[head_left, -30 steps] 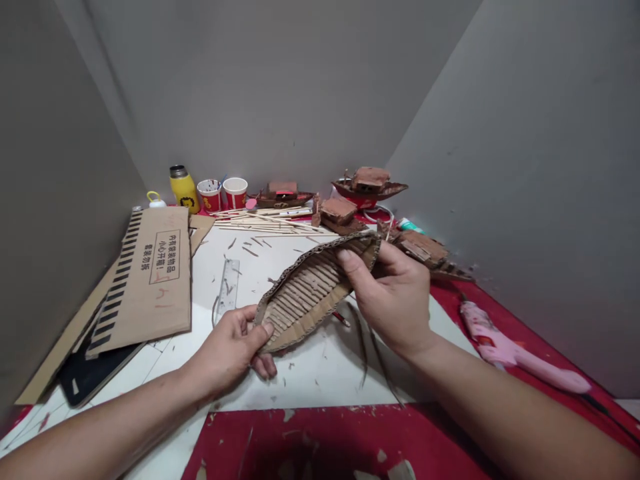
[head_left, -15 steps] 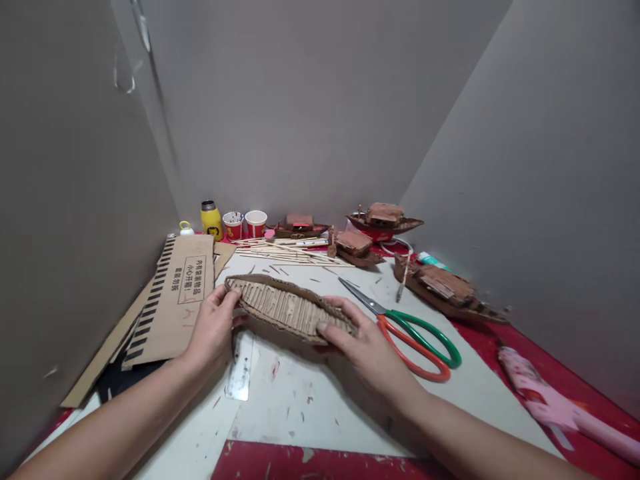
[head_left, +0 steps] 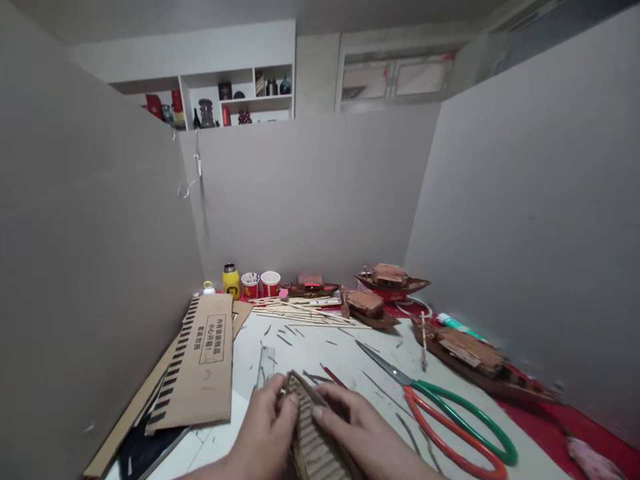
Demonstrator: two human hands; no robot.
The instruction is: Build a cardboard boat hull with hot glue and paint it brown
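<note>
Grey partition walls [head_left: 310, 193] surround a white work surface [head_left: 310, 353], where steel scissors with green and orange handles [head_left: 401, 377] lie right of a boat-shaped brown corrugated-cardboard hull [head_left: 316, 443]. The left hand [head_left: 264, 423] and right hand [head_left: 365, 427] grip the hull's opposite sides, a red pencil [head_left: 334, 375] lying just beyond.

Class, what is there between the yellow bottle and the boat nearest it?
In the head view: two paper cups and, near the boat, a pink round piece.

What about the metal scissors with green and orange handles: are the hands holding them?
No: the scissors lie on the flat white sheet, while the left hand and right hand grip the ribbed brown cardboard hull.
</note>
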